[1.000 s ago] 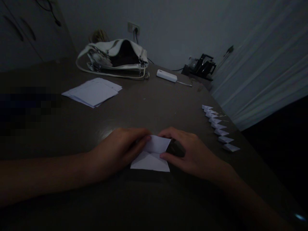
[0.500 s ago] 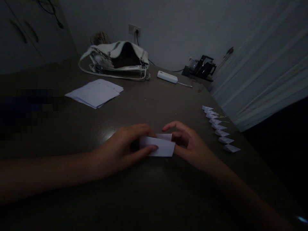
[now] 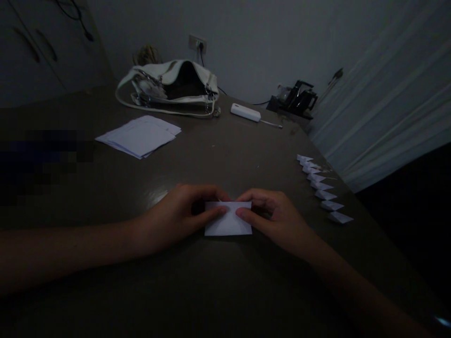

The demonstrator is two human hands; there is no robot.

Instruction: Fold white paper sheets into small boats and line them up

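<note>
A small folded white paper is held between my two hands, just above or on the table. My left hand pinches its upper left part, thumb on the near face and fingers behind the top edge. On the other side my right hand grips the upper right part the same way, its thumb close to the left one. The paper looks like a flat rectangle with its long edge toward me. The fingertips behind it are partly hidden.
Loose white paper sheets lie stacked at the left. Several folded paper pieces form a row along the table's right edge. Farther back are a white handbag, a white power-bank-like device with a short cable, and a black appliance.
My right hand has closed onto the paper's right part. The paper's two flaps, apart before, now lie together, and the paper sits squarer toward me.
</note>
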